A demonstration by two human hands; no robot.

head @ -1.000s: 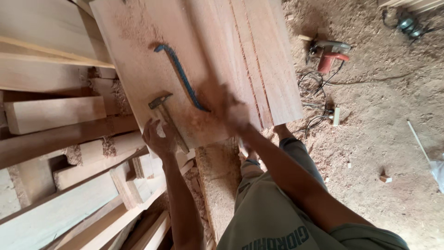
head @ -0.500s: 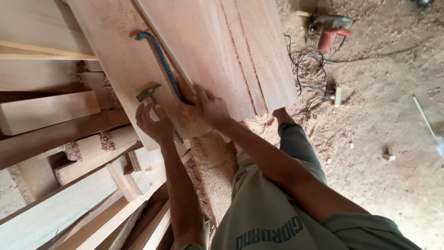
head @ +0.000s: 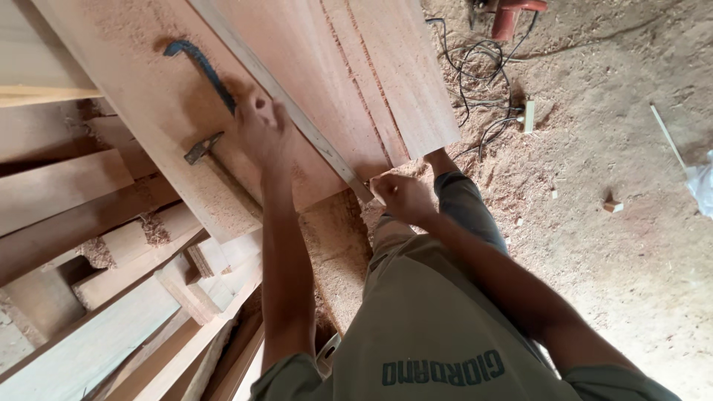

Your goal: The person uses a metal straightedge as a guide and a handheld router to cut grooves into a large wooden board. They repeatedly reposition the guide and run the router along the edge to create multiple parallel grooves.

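Left hand (head: 261,130) moved onto crowbar (head: 202,70), right hand (head: 401,199) gripping strip (head: 297,119)

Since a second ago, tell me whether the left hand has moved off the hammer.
Yes. The left hand has left the hammer and moved up the board, now at the blue pry bar.
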